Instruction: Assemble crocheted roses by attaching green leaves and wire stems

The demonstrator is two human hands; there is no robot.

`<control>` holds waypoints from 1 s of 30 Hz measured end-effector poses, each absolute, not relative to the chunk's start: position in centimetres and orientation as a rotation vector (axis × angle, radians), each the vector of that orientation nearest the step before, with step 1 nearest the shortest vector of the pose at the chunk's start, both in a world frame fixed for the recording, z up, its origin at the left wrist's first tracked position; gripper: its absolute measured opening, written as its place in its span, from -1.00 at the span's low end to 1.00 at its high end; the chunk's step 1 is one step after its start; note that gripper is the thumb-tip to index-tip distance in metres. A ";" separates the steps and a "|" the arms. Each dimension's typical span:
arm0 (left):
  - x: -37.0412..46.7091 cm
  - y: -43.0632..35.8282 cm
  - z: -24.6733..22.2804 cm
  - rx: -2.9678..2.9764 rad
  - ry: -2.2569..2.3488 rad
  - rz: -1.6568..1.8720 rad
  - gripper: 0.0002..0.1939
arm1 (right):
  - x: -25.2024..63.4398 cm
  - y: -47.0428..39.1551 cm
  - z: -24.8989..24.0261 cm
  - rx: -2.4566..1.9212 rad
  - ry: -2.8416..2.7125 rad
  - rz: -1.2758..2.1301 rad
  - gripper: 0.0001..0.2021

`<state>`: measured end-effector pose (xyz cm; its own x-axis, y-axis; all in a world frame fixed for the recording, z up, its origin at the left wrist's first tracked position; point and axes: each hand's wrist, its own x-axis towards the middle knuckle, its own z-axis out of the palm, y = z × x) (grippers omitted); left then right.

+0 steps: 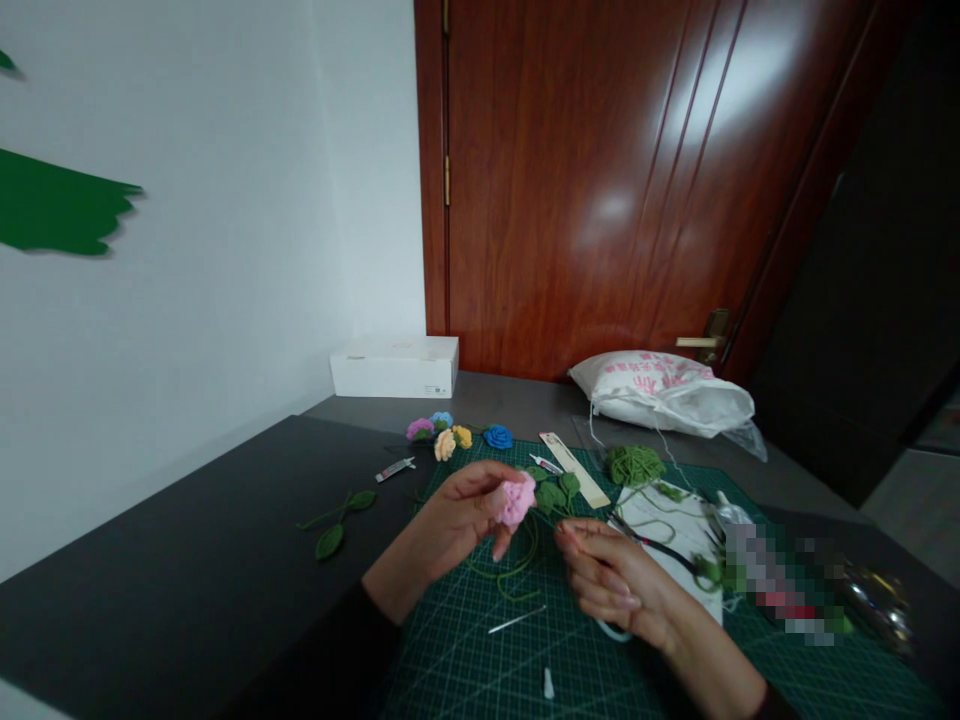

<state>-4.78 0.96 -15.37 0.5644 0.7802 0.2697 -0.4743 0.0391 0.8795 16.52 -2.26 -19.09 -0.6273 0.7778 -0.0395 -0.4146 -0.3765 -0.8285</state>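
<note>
A pink crocheted flower [516, 499] is held between the thumb and fingers of my left hand [469, 515], above the green cutting mat [465, 640]. To its right, my right hand [611, 575] has its fingers pinched together; what they hold is too small to make out. Green crocheted leaves [555, 493] lie behind and between the hands, with a loose green strand [517, 572] under them. On the mat in front are a thin metal needle or hook [517, 620] and a small white cap [548, 684].
Small crocheted flowers [445, 444], a glue tube [395, 469] and loose leaves [330, 541] lie left. Green yarn [635, 465], white paper [667, 520] and a white bag [660, 388] are right. A white box [395, 367] stands behind.
</note>
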 end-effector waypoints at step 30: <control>-3.5 -1.5 -15.1 1.328 0.617 1.152 -0.64 | 16.0 -0.8 -21.7 -0.682 -1.384 1.605 -0.56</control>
